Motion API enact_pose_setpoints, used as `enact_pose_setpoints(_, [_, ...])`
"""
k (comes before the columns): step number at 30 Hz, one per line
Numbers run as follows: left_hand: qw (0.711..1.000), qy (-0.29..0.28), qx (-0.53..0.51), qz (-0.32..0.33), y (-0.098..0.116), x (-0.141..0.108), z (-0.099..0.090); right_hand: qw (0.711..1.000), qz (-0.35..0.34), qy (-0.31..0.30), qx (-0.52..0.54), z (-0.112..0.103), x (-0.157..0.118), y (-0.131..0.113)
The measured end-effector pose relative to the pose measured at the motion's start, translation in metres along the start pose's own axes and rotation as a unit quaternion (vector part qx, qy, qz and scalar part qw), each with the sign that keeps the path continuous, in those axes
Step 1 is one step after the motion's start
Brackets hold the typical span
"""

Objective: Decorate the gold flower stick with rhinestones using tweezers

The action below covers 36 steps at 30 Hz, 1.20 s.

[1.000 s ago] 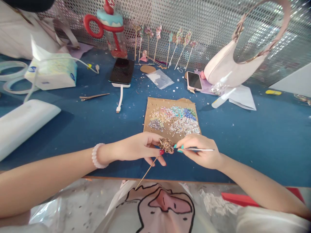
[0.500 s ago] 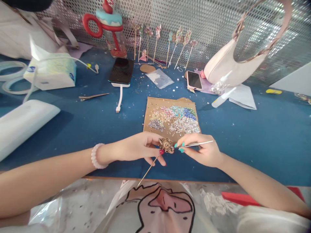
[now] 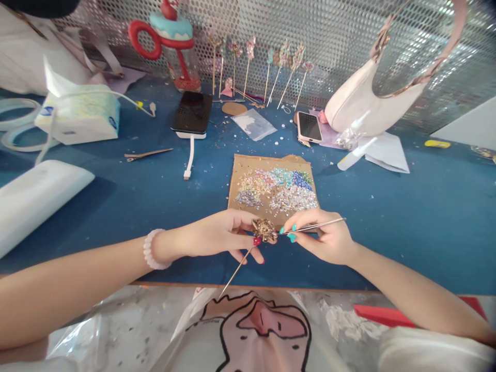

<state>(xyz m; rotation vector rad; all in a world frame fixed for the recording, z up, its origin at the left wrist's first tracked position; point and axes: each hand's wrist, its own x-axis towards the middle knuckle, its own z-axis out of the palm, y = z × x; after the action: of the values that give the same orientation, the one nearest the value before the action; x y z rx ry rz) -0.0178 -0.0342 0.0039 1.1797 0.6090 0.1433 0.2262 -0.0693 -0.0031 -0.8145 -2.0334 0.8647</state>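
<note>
Between its thumb and fingers my left hand [image 3: 220, 235] grips a hairpin [image 3: 264, 230], a bronze-coloured flower ornament on a thin stick that slants down toward my lap. A pair of tweezers [image 3: 320, 225] is pinched in my right hand [image 3: 329, 240], its tip pointing left at the flower's right edge. Whether the tip touches the flower or carries a stone is too small to tell. Just beyond both hands lies a cardboard sheet [image 3: 234, 173] bearing small rhinestones [image 3: 293, 200] in loose piles of white, blue, turquoise, pink, yellow and grey.
Several decorated sticks [image 3: 248, 70] stand upright along the perforated metal screen [image 3: 333, 31]. Behind the cardboard lie a plastic bag [image 3: 254, 124], a black phone [image 3: 192, 112] and a pink-cased phone [image 3: 309, 127]. A tissue box [image 3: 83, 116] stands left; a white handbag [image 3: 368, 103] and glue bottle [image 3: 354, 155] right.
The tweezers have tilted slightly, and my right hand has shifted a little upward. My left hand keeps its grip on the hairpin. The whole view has moved very slightly.
</note>
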Motion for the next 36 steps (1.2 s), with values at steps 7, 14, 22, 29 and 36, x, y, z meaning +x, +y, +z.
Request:
enact_pose_setpoints(7, [1.000, 0.003, -0.001, 0.007, 0.002, -0.002, 0.000, 1.000, 0.012, -0.004, 0.011, -0.002, 0.000, 0.003])
enact_pose_setpoints(14, [1.000, 0.020, -0.012, 0.004, 0.005, -0.003, 0.000, 1.000, -0.006, 0.010, 0.004, -0.008, 0.002, 0.001])
enact_pose_setpoints(22, [0.996, 0.035, -0.071, 0.034, 0.004, -0.003, 0.001, 0.999, -0.043, -0.004, -0.008, -0.009, 0.004, -0.002])
enact_pose_setpoints(29, [0.992, 0.038, -0.114, 0.045, 0.004, -0.002, -0.001, 0.990, -0.096, -0.019, -0.102, -0.010, 0.006, -0.005])
enact_pose_setpoints(36, [0.985, 0.041, -0.164, 0.031, 0.005, -0.001, -0.004, 0.952, -0.218, -0.013, -0.212, -0.012, 0.008, -0.003])
